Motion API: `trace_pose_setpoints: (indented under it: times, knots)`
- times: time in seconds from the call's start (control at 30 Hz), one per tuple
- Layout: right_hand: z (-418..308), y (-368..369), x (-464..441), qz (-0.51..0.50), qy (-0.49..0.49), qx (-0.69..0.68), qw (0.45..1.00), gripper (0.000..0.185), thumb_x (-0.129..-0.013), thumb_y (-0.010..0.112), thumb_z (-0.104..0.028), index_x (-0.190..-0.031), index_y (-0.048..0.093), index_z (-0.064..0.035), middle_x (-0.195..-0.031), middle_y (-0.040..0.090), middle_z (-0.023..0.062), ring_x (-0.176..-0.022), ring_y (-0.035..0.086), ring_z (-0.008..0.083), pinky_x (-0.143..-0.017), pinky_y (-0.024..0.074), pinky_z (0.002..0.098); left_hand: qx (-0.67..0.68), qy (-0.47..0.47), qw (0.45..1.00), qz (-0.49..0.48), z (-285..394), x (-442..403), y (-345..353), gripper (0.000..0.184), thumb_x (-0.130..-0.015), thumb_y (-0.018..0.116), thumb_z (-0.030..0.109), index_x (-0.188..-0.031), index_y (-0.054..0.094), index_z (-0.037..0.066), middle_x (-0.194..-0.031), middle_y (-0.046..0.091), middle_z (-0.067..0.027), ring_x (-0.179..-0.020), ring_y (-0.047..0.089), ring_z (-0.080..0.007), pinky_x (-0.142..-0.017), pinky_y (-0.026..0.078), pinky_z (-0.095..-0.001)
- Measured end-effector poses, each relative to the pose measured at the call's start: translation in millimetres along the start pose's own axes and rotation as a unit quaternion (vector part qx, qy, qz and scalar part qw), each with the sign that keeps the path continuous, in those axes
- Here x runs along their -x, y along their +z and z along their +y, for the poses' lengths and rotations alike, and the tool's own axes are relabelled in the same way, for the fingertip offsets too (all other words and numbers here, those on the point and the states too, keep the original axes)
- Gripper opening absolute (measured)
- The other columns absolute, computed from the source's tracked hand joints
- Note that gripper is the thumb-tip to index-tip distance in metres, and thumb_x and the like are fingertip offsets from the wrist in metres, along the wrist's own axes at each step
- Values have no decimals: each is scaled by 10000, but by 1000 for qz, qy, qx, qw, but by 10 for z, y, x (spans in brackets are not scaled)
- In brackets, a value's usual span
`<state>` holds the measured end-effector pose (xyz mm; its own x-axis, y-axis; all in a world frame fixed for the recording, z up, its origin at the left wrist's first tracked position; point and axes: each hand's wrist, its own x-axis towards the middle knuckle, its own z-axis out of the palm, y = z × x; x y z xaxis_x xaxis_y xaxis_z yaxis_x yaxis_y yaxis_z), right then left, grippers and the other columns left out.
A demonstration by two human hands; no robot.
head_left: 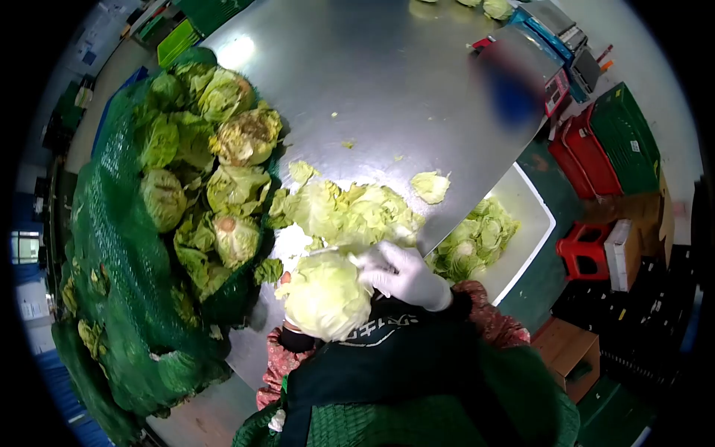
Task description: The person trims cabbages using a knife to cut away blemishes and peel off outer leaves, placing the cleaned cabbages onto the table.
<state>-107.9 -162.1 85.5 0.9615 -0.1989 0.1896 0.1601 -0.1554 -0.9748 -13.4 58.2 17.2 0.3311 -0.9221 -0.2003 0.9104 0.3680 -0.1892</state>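
Observation:
A pale green cabbage (328,298) rests in my left hand (286,278), close in front of my dark apron. Most of that hand is hidden behind the cabbage; only fingertips show at its left side. My right hand (410,277), in a white glove, is at the cabbage's upper right side. Its fingers are bent in towards the leaves, and what lies between them is hidden. Just beyond both hands, a pile of loose cabbage leaves (350,212) lies on the metal table (342,82). A single leaf (430,187) lies to the right of the pile.
At left, a green mesh sack (112,246) lies open with several cabbages (237,190), some browned. A white bin (532,223) below the table's right edge holds cabbages or leaves. Further right are a red stool (585,249), crates (622,141) and a cardboard box (567,354).

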Motion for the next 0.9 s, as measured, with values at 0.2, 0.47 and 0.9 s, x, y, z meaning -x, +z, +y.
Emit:
trace_pose_setpoints:
  times: [0.2,0.47,0.9]
  knots:
    - [522,-513,63,335,274,-192,881,132,-946,625,-160,-929,613,-30,-560,499,-15,-392,423,72,-382,319,238,71,-8,992,-108,236,-728,66,679,-988,366,542,-1488,337,84,-1480,423,-151,-1338,431,-338,-1120,365,-497]
    - [728,-1090,283,383,332,-175,844,212,-996,553,-179,-1034,631,14,-584,496,-6,-409,421,71,-388,320,237,-378,-31,919,107,911,-3412,735,613,-963,411,596,-1372,501,149,-1378,550,-104,-1231,568,-277,-930,565,-428]
    - [1427,-1788,-565,260,105,286,916,322,-899,545,-15,-1210,625,-42,-924,665,72,-835,630,224,-741,502,290,-825,325,457,74,975,-2523,1101,538,-1000,560,341,-1443,459,52,-1429,509,-157,-1232,565,-263,-1009,465,-368]
